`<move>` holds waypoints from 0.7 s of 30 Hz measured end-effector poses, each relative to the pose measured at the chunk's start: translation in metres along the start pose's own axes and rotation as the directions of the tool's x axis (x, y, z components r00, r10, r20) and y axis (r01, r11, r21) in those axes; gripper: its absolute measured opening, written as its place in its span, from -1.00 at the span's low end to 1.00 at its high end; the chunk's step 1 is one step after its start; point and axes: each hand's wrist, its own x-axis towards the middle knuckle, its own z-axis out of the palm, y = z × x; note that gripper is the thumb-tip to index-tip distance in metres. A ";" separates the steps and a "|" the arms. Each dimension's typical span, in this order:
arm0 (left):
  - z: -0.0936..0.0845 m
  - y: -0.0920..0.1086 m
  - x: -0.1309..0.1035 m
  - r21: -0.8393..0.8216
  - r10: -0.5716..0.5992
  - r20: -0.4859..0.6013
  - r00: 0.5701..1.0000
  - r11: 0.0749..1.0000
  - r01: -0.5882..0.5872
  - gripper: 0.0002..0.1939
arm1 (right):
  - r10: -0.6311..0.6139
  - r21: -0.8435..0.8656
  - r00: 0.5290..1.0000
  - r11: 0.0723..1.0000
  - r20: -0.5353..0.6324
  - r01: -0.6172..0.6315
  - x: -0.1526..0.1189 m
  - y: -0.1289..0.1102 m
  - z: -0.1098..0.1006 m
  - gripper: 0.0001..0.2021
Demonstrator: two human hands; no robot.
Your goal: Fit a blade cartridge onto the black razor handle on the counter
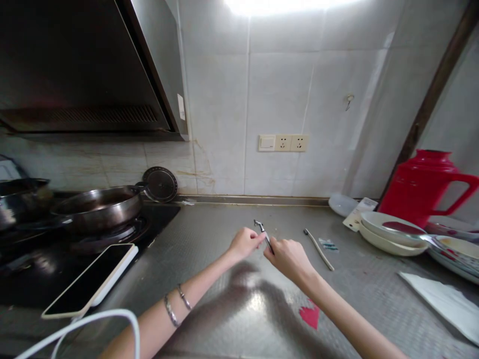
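Observation:
My right hand [290, 257] is closed around the dark handle of a slim razor [266, 238]. The razor tilts up and away to the left, its small shiny metal head at the top. My left hand [245, 243] is pinched at the razor's neck, just below the head; its fingertips hide part of what they touch. Both hands are above the metal countertop [224, 304]. To the right of my right hand lies a white toothbrush [319, 250] with a dark head. Beside it is a small clear packet with teal marks [328, 244].
On the left are a stove with a steel pan [99, 212], a phone [90, 281] and a white cable [123, 314]. Stacked bowls [389, 242], a red thermos jug [419, 189] and a white napkin [441, 301] are at the right. A red heart-shaped patch [310, 315] lies near my right forearm.

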 end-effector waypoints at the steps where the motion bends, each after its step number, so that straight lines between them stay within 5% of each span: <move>1: 0.001 0.001 -0.001 -0.008 0.027 -0.007 1.000 1.000 -0.027 -0.40 | -0.010 0.007 1.000 1.000 -0.005 0.010 -0.001 -0.003 0.000 -0.75; 10: 0.009 0.000 0.002 0.061 0.048 -0.092 0.995 0.997 -0.043 -0.52 | -0.045 -0.026 0.999 0.999 -0.028 0.045 -0.004 -0.017 0.003 -0.76; 14: 0.003 -0.008 0.009 0.288 -0.014 -0.031 0.999 0.957 0.022 -0.56 | -0.064 -0.013 0.998 0.998 -0.012 0.064 -0.010 -0.019 -0.003 -0.72; 16: -0.007 -0.015 0.014 0.478 -0.063 -0.040 0.997 0.875 0.075 -0.58 | -0.049 -0.014 0.999 0.999 0.010 0.049 -0.014 -0.012 -0.006 -0.67; 21: -0.039 -0.038 0.027 0.613 -0.157 -0.085 0.984 0.770 0.176 -0.71 | 0.082 -0.065 0.992 0.995 0.096 -0.076 -0.017 0.032 0.003 -0.63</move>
